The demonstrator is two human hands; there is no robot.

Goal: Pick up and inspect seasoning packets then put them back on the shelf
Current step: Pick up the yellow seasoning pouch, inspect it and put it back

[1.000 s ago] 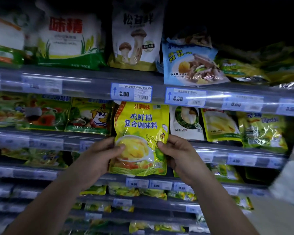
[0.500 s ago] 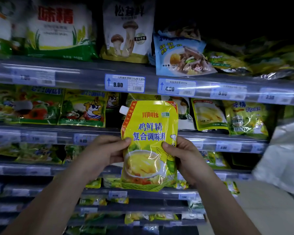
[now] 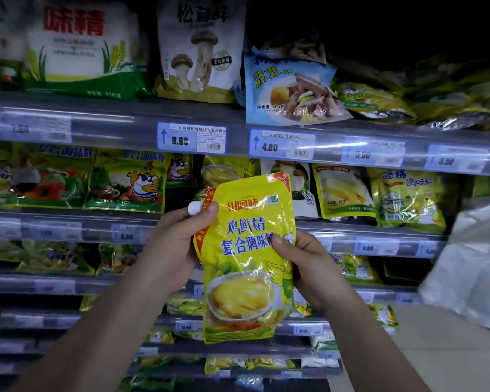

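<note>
Upright, yellow seasoning pouch (image 3: 245, 250) between left hand (image 3: 176, 244), right hand (image 3: 303, 264)

Printed in blue on the yellow pouch (image 3: 248, 258): 鸡鲜精 over 复合调味料 (last character partly hidden by a thumb), with the brand 川阿姨 in red above. On the big white and green bag (image 3: 79, 49) upper left: 味精 in red, and 360克 low on the green band. On the mushroom bag (image 3: 200, 49): 松茸鲜 in black. On the blue bag (image 3: 290, 89): 净含量 200克. On the top shelf rail, first price tag (image 3: 191, 137): 8.80, headed 川阿姨松茸鲜150g复合调味. Second price tag (image 3: 282, 144): 4.80, ending in 200g. Further right, blurred tags: 5.00 (image 3: 372, 153) and 3.50 (image 3: 454, 159). On the yellow bag (image 3: 406, 199) at right: 鸡精 and 调味料. Lower rail tags too blurred to read.
</note>
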